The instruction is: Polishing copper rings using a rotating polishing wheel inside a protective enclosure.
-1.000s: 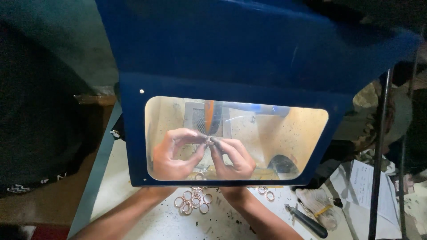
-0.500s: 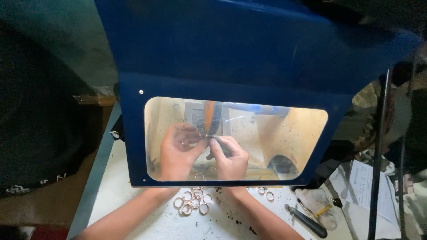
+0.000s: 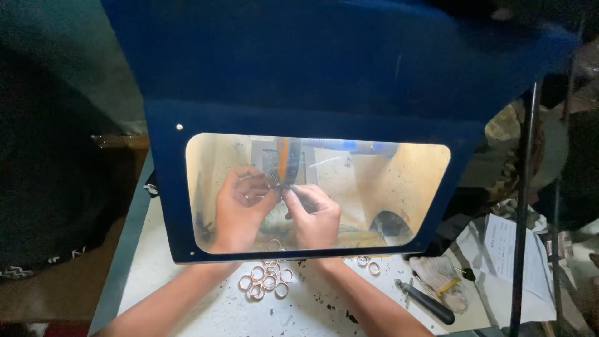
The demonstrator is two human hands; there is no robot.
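Left hand (image 3: 240, 209) shifted, right hand (image 3: 317, 218) gripping tool (image 3: 299, 205)

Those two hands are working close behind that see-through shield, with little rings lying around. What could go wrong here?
The left hand and right hand meet close to the orange wheel behind the window, so fingertips might brush it. Whatever small piece they pinch is too small to make out and might slip. The loose rings lie on the white tabletop right by the forearms, so a nudge could scatter them.
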